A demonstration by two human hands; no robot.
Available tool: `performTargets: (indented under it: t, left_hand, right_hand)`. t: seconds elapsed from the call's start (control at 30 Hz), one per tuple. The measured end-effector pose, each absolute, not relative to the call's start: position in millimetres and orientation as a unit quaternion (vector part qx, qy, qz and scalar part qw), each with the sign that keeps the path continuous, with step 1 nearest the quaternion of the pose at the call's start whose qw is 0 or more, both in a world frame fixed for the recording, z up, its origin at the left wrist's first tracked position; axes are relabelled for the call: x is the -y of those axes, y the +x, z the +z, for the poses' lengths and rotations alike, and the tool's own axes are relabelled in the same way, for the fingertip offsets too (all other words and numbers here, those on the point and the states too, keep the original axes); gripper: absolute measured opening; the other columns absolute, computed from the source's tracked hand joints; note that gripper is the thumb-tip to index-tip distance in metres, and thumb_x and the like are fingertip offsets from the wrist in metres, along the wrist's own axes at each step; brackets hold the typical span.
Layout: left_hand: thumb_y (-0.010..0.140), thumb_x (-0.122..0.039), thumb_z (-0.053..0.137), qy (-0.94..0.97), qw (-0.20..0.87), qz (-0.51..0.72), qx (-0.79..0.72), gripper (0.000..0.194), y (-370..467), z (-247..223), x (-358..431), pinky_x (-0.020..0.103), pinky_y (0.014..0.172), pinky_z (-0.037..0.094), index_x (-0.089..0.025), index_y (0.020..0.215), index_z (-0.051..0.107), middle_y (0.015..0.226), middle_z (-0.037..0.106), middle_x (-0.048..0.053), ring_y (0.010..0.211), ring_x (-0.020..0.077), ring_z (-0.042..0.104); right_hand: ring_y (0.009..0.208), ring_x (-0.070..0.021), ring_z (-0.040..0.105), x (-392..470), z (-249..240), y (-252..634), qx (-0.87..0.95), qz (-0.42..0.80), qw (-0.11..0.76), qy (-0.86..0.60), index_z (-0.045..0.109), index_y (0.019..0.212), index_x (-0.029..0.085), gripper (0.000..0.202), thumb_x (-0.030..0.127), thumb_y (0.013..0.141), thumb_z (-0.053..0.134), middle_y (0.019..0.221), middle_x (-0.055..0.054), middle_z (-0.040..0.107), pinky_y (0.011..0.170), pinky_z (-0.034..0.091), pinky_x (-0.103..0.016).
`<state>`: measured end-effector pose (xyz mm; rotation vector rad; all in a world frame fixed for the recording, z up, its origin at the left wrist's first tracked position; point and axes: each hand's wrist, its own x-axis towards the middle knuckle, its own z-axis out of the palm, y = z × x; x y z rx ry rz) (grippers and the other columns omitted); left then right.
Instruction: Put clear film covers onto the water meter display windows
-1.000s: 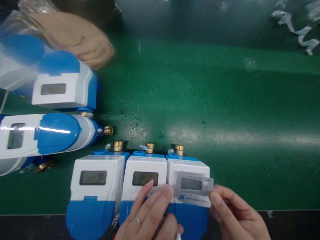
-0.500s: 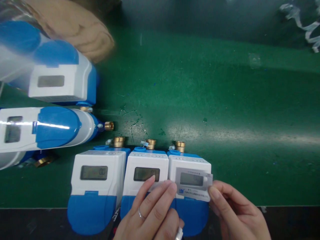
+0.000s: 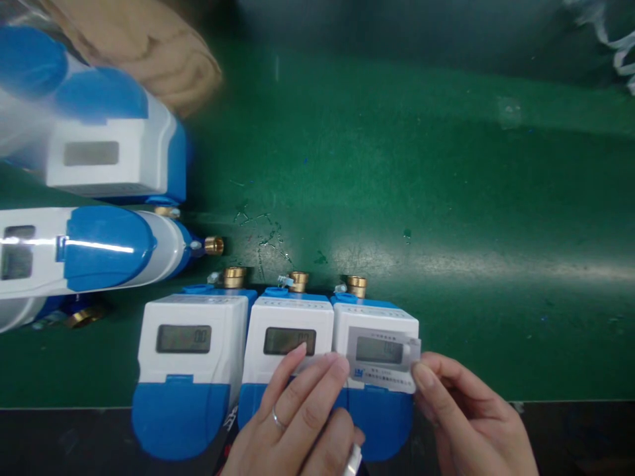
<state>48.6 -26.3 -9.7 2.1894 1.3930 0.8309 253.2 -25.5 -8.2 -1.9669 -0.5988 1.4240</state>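
1. Grey rectangular film label point(image 3: 383, 367) slid slightly left over rightmost white-and-blue plastic meter point(image 3: 381, 423).
2. My right fingers point(image 3: 439, 393) pinch its right end; left fingers point(image 3: 312, 403) spread, hold unclear.
3. Placement looks mostly done; right end unreleased.

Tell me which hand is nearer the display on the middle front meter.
Left. The left hand is over the middle meter, one finger overlapping the display at lower right. The right hand is farther right, pinching the label by its edge.

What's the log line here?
right hand: pinches label by right edge | label: over rightmost meter | left hand: beside label, over neighboring meter
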Motion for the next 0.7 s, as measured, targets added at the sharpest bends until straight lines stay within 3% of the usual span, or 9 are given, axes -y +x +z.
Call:
performTargets:
  t: [0.7]
  left_hand:
    - [0.092, -0.015, 0.059, 0.797, 0.224, 0.297, -0.475, 0.005, 47.7, -13.0, 28.2, 0.041, 0.117, 0.031, -0.014, 0.091, 0.063, 0.118, 0.072, 0.010, 0.121, 0.0210, 0.059]
  right_hand:
    - [0.057, -0.0117, 0.054, 22.9, -7.6, 249.2, 0.220, 0.517, 0.338, -0.755, 0.075, 0.075, 0.022, 0.021, 0.040, 0.067, 0.082, 0.067, -0.003, 0.066, 0.049, 0.047, -0.017]
